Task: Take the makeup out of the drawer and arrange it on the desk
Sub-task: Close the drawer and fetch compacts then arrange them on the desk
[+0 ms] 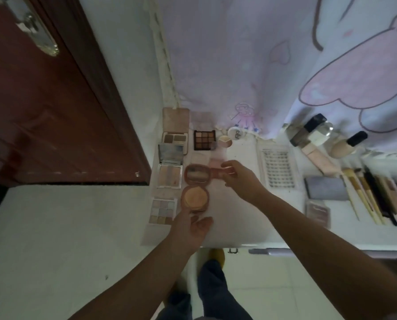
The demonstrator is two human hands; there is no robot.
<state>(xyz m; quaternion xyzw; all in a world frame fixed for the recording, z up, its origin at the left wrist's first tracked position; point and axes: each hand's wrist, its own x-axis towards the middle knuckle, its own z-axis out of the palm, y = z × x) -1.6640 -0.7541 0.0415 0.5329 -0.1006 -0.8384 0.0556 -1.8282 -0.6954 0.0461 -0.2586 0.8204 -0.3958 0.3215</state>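
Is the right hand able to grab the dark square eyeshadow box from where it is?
Probably yes. The right hand hovers just in front of the dark eyeshadow palette, with only low flat items between, though it already pinches a small pink item.

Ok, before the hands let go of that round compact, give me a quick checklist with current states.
1. Round compact lies open on the desk: ok.
2. Left hand touches its lower edge: ok.
3. Right hand at the small pink item beside the lid: grip cannot tell.
4. Compact clear of the pale palette: not ok, they look touching.
5. Brushes lined up at right: ok.
6. Drawer emptied: cannot tell.
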